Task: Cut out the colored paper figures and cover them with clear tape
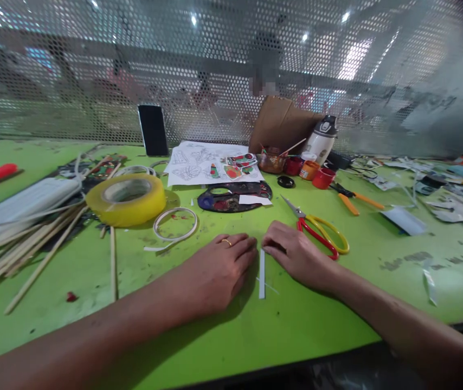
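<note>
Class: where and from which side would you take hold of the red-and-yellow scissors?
Probably by the handle loops of the scissors, coming from the near right: they lie flat, blades shut and pointing away to the far left, loops beside the right hand.

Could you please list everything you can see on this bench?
Paper strip: one, white, centre front.
Scissors: one, red and yellow handles, right of strip.
Tape roll: one, yellow, left of centre.
Thin ring: one, white, beside tape roll.
Palette: one, dark, paint-stained, centre.
Phone: one, black, against mesh screen.
Paint pots: several, red and orange, beyond scissors.
Sticks: many, pale wood, far left.
Table: one, green.
Left hand: flat, ringed, left of strip.
Right hand: fingertips at strip's top end.
</note>
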{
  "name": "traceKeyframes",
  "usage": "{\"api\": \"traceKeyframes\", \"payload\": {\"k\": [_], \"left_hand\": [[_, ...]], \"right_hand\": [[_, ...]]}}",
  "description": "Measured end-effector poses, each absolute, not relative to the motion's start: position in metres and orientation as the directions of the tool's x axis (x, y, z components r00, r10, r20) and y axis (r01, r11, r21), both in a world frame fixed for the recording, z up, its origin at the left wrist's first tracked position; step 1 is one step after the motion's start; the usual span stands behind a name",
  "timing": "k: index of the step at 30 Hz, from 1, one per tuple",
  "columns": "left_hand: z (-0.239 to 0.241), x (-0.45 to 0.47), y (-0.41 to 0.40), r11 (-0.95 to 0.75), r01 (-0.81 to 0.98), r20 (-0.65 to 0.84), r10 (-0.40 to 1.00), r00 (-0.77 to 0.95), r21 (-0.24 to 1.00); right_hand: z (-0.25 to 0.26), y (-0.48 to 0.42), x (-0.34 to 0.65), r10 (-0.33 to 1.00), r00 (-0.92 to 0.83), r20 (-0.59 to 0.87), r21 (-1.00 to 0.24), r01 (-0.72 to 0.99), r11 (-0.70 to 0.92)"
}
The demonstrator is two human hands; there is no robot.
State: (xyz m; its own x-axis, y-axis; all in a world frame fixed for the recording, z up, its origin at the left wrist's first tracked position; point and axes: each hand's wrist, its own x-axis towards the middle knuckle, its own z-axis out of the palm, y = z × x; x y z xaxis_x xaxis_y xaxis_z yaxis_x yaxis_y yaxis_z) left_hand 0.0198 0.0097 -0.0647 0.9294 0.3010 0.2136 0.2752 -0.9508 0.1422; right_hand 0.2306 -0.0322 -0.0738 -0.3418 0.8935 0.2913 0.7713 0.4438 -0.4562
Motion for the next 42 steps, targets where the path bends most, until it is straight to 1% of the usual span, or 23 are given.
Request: {"api": "traceKeyframes", "payload": {"k": [5, 6, 8, 10, 12, 14, 15, 20, 22, 26, 28, 30, 33, 36, 40, 42], "left_hand": [[-0.061, 0.021, 0.009, -0.953, 0.277, 0.179, 0.296, 0.938, 0.122], [-0.061, 0.021, 0.009, -0.953, 0.277, 0.175, 0.295, 0.939, 0.121], [-0.061, 0.021, 0.009, -0.954, 0.275, 0.177, 0.293, 0.939, 0.122], [-0.062, 0.021, 0.01, -0.957, 0.262, 0.183, 0.281, 0.942, 0.12], [-0.062, 0.02, 0.01, -0.962, 0.251, 0.181, 0.268, 0.946, 0.111], [-0.063, 0.02, 0.011, -0.963, 0.249, 0.17, 0.263, 0.95, 0.1], [-0.063, 0.02, 0.011, -0.963, 0.25, 0.167, 0.263, 0.95, 0.097], [-0.063, 0.02, 0.011, -0.959, 0.259, 0.167, 0.276, 0.947, 0.113], [-0.062, 0.02, 0.011, -0.957, 0.262, 0.172, 0.281, 0.944, 0.127], [-0.062, 0.02, 0.011, -0.955, 0.259, 0.189, 0.284, 0.94, 0.146], [-0.062, 0.02, 0.01, -0.955, 0.259, 0.189, 0.283, 0.94, 0.143], [-0.063, 0.019, 0.01, -0.955, 0.261, 0.182, 0.283, 0.942, 0.139], [-0.064, 0.019, 0.009, -0.952, 0.276, 0.162, 0.295, 0.942, 0.133], [-0.064, 0.018, 0.009, -0.949, 0.29, 0.14, 0.306, 0.942, 0.124], [-0.064, 0.018, 0.009, -0.95, 0.296, 0.148, 0.309, 0.94, 0.102], [-0.065, 0.018, 0.009, -0.95, 0.299, 0.144, 0.309, 0.94, 0.087]], "right_hand": [[-0.075, -0.031, 0.227, 0.888, -0.377, 0.264, -0.374, 0.808, 0.454], [-0.075, -0.031, 0.226, 0.89, -0.377, 0.258, -0.375, 0.81, 0.452], [-0.075, -0.033, 0.226, 0.903, -0.35, 0.248, -0.436, 0.792, 0.427], [-0.073, -0.035, 0.228, 0.937, -0.262, 0.232, -0.547, 0.761, 0.349], [-0.072, -0.036, 0.229, 0.963, -0.158, 0.218, -0.629, 0.732, 0.263], [-0.071, -0.035, 0.231, 0.972, -0.094, 0.214, -0.663, 0.717, 0.216], [-0.071, -0.035, 0.231, 0.972, -0.092, 0.216, -0.666, 0.714, 0.215], [-0.072, -0.036, 0.232, 0.963, -0.174, 0.208, -0.636, 0.724, 0.268], [-0.072, -0.038, 0.233, 0.956, -0.215, 0.199, -0.606, 0.74, 0.292], [-0.068, -0.041, 0.235, 0.918, -0.329, 0.223, -0.539, 0.743, 0.397], [-0.063, -0.042, 0.236, 0.905, -0.35, 0.242, -0.565, 0.707, 0.425], [-0.056, -0.045, 0.239, 0.897, -0.376, 0.232, -0.605, 0.667, 0.436], [-0.045, -0.05, 0.242, 0.865, -0.479, 0.148, -0.643, 0.618, 0.453], [-0.039, -0.053, 0.246, 0.805, -0.587, 0.081, -0.702, 0.539, 0.464], [-0.036, -0.055, 0.251, 0.744, -0.666, 0.049, -0.796, 0.424, 0.433], [-0.035, -0.056, 0.251, 0.723, -0.69, 0.024, -0.841, 0.377, 0.388]]}}
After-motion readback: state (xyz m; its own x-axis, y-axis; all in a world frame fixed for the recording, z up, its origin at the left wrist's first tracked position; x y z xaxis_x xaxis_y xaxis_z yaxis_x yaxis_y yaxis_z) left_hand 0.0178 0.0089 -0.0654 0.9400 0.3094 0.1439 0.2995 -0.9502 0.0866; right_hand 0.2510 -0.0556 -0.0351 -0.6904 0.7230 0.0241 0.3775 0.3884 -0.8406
